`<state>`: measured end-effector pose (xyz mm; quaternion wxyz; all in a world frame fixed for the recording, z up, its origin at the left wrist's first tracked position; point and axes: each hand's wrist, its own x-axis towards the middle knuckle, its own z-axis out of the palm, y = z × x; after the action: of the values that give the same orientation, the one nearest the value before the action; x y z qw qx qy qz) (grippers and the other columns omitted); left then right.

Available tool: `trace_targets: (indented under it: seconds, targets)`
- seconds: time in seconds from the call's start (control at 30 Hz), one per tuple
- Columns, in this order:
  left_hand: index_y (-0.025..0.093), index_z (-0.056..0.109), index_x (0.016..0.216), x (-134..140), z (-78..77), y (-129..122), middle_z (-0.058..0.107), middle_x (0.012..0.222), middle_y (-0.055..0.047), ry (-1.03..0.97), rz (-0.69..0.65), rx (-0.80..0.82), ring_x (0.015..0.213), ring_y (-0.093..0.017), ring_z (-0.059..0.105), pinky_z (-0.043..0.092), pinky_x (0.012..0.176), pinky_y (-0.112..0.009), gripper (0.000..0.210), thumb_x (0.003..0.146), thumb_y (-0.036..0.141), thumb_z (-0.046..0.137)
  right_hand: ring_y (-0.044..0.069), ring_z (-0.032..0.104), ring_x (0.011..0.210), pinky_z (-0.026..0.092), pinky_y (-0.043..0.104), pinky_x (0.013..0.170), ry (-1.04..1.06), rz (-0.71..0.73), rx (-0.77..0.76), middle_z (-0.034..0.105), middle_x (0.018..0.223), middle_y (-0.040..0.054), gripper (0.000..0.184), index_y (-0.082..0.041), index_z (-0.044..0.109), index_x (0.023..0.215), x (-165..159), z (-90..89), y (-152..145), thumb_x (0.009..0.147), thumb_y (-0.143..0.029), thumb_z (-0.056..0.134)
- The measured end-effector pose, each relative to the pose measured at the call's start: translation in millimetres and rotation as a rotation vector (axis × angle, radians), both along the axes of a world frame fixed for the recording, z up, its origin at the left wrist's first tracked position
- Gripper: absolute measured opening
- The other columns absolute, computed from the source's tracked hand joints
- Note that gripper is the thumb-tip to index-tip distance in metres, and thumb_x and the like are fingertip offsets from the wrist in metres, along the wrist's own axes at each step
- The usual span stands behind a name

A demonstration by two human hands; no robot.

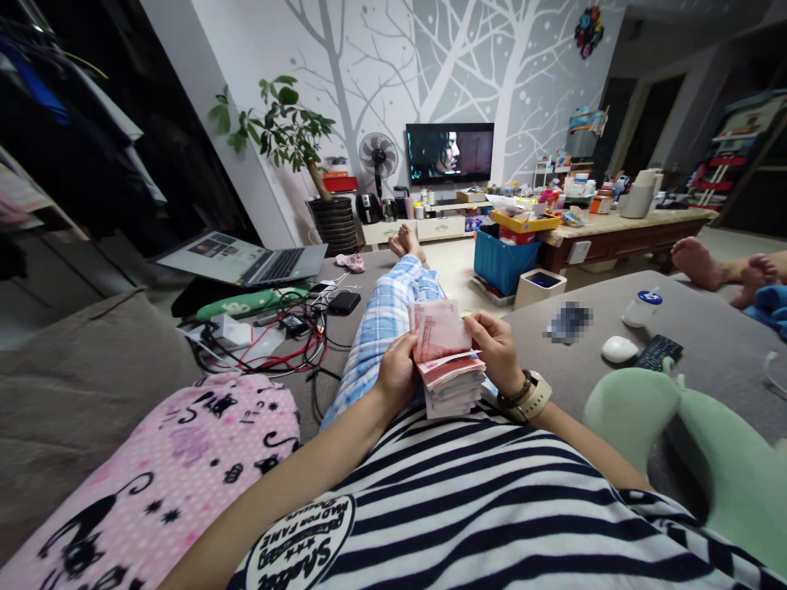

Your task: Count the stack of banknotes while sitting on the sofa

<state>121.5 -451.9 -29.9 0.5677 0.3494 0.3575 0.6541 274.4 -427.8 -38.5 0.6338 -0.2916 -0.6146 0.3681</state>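
You hold a thick stack of banknotes [448, 373] between both hands, low over your striped shirt [492, 500], so its weight sits close to your body rather than hanging out in the air. Your left hand [398, 373] is wrapped around the stack's near edge, fingers closed on it from the side, which appears to steady the whole bundle. Your right hand [495, 344] pinches the top pink note [438, 328], lifted and curled up off the pile, thumb and fingers gripping its far edge; that looks like the way one peels a single note free while the rest stays clamped. A pale watch [534, 397] and a dark bracelet ring your right wrist. Just beyond your hands your legs in blue plaid trousers [387, 315] stretch away along the grey couch [707, 336]. To the left of your left hand lies a tangle of cables [288, 344] beside a small black box [344, 302], with an open laptop [246, 260] further out and a pink cat-print cushion [172, 467] nearer you. To the right of your right hand sit a white mouse [619, 349], a remote control [659, 352] and a green plush pillow [694, 442]. Another person's bare feet [719, 266] rest at the far right, well apart from you.
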Motion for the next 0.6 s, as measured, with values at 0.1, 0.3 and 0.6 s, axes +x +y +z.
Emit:
trace_targets:
  seconds: [0.1, 0.3, 0.6]
  targets:
    - [0.017, 0.071, 0.071, 0.4, 0.3, -0.4, 0.077, 0.081, -0.006, 0.0, 0.0, 0.0, 0.086, -0.026, 0.072, 0.057, 0.085, -0.037, 0.012, 0.072, 0.029, 0.069, 0.012, 0.034, 0.054, 0.028, 0.027, 0.052, 0.011, 0.012, 0.003, 0.039, 0.056, -0.0043, 0.044, -0.021, 0.052, 0.063, 0.0, 0.9, -0.5, 0.088, -0.056, 0.061]
    - [0.018, 0.073, 0.073, 1.0, 0.4, -1.2, 0.078, 0.084, -0.007, -0.004, -0.02, 0.002, 0.087, -0.028, 0.072, 0.056, 0.087, -0.039, 0.011, 0.072, 0.028, 0.068, 0.012, 0.034, 0.054, 0.028, 0.027, 0.051, 0.007, 0.01, 0.0, 0.039, 0.056, -0.0044, 0.045, -0.021, 0.053, 0.063, -0.3, 0.6, 0.1, 0.087, -0.058, 0.062]
    - [0.017, 0.074, 0.077, -0.7, -4.5, 1.0, 0.078, 0.084, -0.008, -0.011, -0.027, 0.017, 0.083, -0.027, 0.072, 0.056, 0.084, -0.037, 0.015, 0.07, 0.029, 0.07, 0.012, 0.035, 0.054, 0.029, 0.027, 0.052, 0.005, 0.019, 0.007, 0.04, 0.056, -0.0043, 0.043, -0.021, 0.052, 0.064, 0.4, -0.7, 0.3, 0.089, -0.055, 0.061]
